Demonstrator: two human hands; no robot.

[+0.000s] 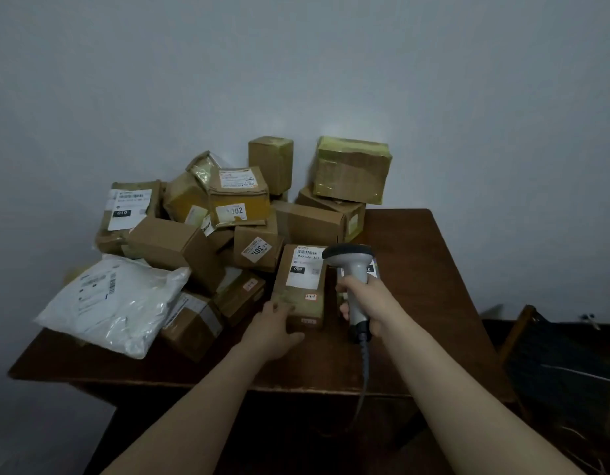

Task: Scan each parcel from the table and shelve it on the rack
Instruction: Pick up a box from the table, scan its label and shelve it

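A small cardboard parcel (300,286) with a white label lies on the dark wooden table (430,269), at the front of a heap of parcels. My left hand (274,329) grips its near end, thumb at the front edge. My right hand (368,305) holds the handle of a grey barcode scanner (351,265), whose head hangs just right of the parcel's label and partly hides another labelled parcel behind it. The scanner's coiled cable (364,365) drops toward the table's front edge.
Several cardboard boxes (351,169) are stacked against the grey wall. A white plastic mailer (115,303) lies at the front left. The right part of the tabletop is bare. A dark chair or crate (564,365) stands to the right of the table.
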